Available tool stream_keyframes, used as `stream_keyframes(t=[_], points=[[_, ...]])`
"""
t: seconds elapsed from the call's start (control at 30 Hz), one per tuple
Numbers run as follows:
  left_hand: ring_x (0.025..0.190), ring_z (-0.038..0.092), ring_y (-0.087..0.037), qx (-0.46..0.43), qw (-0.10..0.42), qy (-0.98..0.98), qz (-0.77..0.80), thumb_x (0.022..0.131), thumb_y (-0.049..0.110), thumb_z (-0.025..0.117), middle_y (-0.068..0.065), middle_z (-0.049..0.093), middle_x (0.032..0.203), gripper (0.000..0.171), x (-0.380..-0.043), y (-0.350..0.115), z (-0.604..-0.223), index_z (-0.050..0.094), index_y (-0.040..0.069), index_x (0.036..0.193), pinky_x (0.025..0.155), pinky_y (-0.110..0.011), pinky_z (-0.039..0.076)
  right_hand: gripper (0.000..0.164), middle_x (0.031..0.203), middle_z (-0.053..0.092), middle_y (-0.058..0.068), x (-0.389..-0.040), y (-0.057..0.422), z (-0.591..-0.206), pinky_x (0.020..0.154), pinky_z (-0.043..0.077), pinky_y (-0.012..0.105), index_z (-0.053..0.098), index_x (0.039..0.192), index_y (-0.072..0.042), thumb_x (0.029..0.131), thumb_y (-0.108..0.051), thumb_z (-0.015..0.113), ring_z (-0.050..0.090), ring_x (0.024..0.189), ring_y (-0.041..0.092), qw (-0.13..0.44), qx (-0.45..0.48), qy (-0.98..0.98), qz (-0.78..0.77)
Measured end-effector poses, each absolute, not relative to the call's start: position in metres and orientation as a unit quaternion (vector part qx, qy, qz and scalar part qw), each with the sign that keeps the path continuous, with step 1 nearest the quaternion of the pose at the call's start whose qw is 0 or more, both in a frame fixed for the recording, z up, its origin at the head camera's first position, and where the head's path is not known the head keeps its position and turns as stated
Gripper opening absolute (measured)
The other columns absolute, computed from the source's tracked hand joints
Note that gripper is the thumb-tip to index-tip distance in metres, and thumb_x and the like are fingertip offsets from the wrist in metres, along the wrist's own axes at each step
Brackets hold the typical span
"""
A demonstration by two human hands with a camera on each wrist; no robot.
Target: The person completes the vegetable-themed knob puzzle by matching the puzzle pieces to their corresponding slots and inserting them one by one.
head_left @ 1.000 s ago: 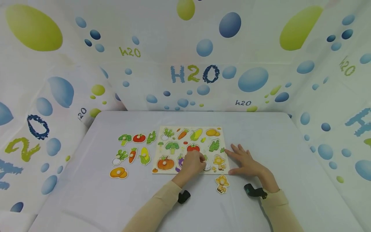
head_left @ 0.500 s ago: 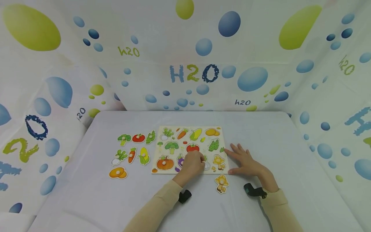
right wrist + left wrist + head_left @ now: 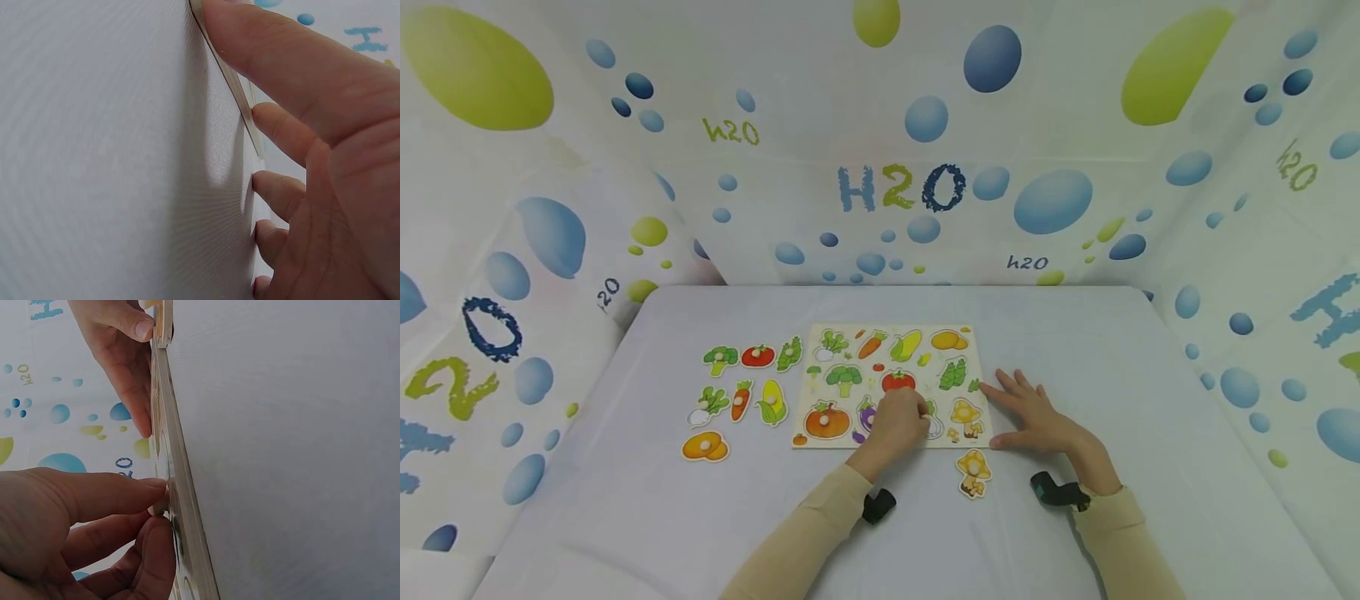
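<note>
A vegetable puzzle board (image 3: 874, 400) lies flat on the table. My left hand (image 3: 891, 429) is over its front row, thumb and index finger pinching the small knob (image 3: 160, 506) of a puzzle piece, whose picture is mostly hidden. Left of that hand, a pumpkin piece (image 3: 827, 422) and a partly covered eggplant piece (image 3: 867, 415) sit in the board. Spread out flat, my right hand (image 3: 1037, 421) touches the board's right edge with thumb and index finger; its other fingertips rest on the cloth. A loose mushroom piece (image 3: 973, 474) lies in front of the board.
Left of the board lie several loose knobbed pieces: broccoli (image 3: 721, 360), tomato (image 3: 757, 356), a green bunch (image 3: 789, 354), turnip (image 3: 708, 406), carrot (image 3: 741, 401), corn (image 3: 772, 403) and potato (image 3: 705, 447). White cloth covers the table (image 3: 625, 517); patterned curtains (image 3: 760, 225) surround it.
The left hand stays at the same spot, with only a slight shift over the piece at its right. The right hand and loose pieces have not moved; the head view drifts slightly.
</note>
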State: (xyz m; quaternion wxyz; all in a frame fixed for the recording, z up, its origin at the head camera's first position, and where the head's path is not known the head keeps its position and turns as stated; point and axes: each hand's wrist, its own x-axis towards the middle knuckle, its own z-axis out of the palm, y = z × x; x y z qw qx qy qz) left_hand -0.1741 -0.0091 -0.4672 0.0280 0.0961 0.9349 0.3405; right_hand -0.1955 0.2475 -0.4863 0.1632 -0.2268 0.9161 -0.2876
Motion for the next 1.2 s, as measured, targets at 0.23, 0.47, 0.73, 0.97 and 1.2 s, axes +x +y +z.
stream_keyframes(t=[0.23, 0.47, 0.73, 0.97, 1.2], points=[[0.074, 0.057, -0.018, 0.089, 0.036, 0.931, 0.351, 0.083, 0.004, 0.071, -0.008, 0.07, 0.081, 0.005, -0.172, -0.01, -0.468, 0.075, 0.002, 0.086, 0.071, -0.033, 0.052, 0.09, 0.161, 0.011, 0.025, -0.196, 0.248, -0.487, 0.112, -0.007, 0.069, 0.037, 0.151, -0.012, 0.077, -0.042, 0.079, -0.005, 0.147, 0.049, 0.166, -0.224, 0.915, -0.291], [0.071, 0.053, -0.015, 0.11, 0.0, 0.935, 0.337, 0.08, 0.006, 0.075, -0.006, 0.067, 0.077, 0.012, -0.167, -0.007, -0.459, 0.074, 0.001, 0.091, 0.069, -0.029, 0.049, 0.089, 0.161, 0.012, 0.025, -0.196, 0.248, -0.488, 0.112, -0.006, 0.069, 0.037, 0.151, -0.013, 0.077, -0.042, 0.078, -0.004, 0.147, 0.05, 0.164, -0.225, 0.919, -0.278], [0.069, 0.046, -0.007, 0.197, 0.083, 0.92, 0.33, 0.083, 0.013, 0.076, 0.001, 0.06, 0.076, 0.018, -0.15, 0.008, -0.441, 0.075, 0.005, 0.099, 0.062, -0.016, 0.039, 0.089, 0.161, 0.012, 0.024, -0.197, 0.248, -0.487, 0.111, -0.005, 0.07, 0.037, 0.151, -0.015, 0.078, -0.043, 0.078, -0.004, 0.147, 0.05, 0.162, -0.227, 0.92, -0.276], [0.065, 0.045, -0.004, 0.246, 0.109, 0.916, 0.296, 0.082, 0.016, 0.078, 0.006, 0.058, 0.07, 0.017, -0.142, 0.023, -0.445, 0.076, 0.008, 0.097, 0.059, -0.015, 0.038, 0.089, 0.161, 0.012, 0.024, -0.198, 0.249, -0.486, 0.111, -0.006, 0.07, 0.036, 0.151, -0.015, 0.078, -0.043, 0.078, -0.004, 0.147, 0.05, 0.164, -0.229, 0.916, -0.285], [0.064, 0.046, -0.003, 0.257, 0.132, 0.916, 0.278, 0.08, 0.012, 0.077, 0.006, 0.061, 0.07, 0.015, -0.139, 0.031, -0.452, 0.077, 0.008, 0.095, 0.06, -0.015, 0.039, 0.089, 0.161, 0.012, 0.024, -0.197, 0.249, -0.486, 0.111, -0.006, 0.07, 0.037, 0.151, -0.014, 0.078, -0.042, 0.078, -0.004, 0.147, 0.05, 0.163, -0.233, 0.914, -0.288]])
